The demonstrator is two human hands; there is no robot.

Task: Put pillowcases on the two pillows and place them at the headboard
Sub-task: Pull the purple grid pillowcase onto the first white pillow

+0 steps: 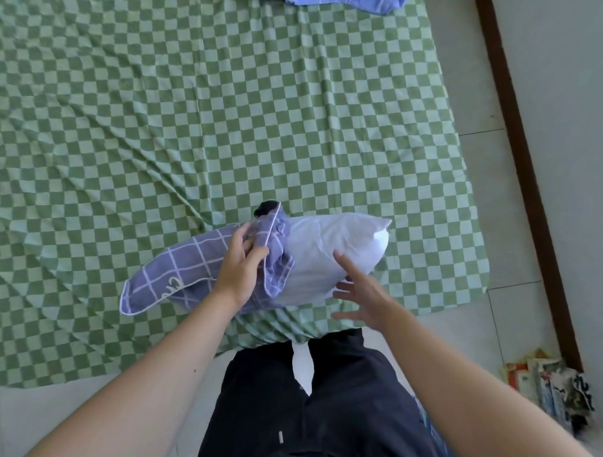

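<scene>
A white pillow (329,254) lies across the near edge of the bed, its left part inside a purple pillowcase (182,261) with a white grid pattern. My left hand (239,261) grips the bunched open edge of the pillowcase where it meets the pillow. My right hand (362,293) has its fingers spread and straight, with the fingertips touching the bare right part of the pillow. The pillow's right corner sticks out uncovered. A second pillow is not in view.
The bed wears a green-and-white checked sheet (228,114). Blue fabric (346,4) shows at the top edge. A tiled floor (489,195) and dark wooden trim (522,163) run along the right. A stack of printed paper items (551,388) lies on the floor at lower right.
</scene>
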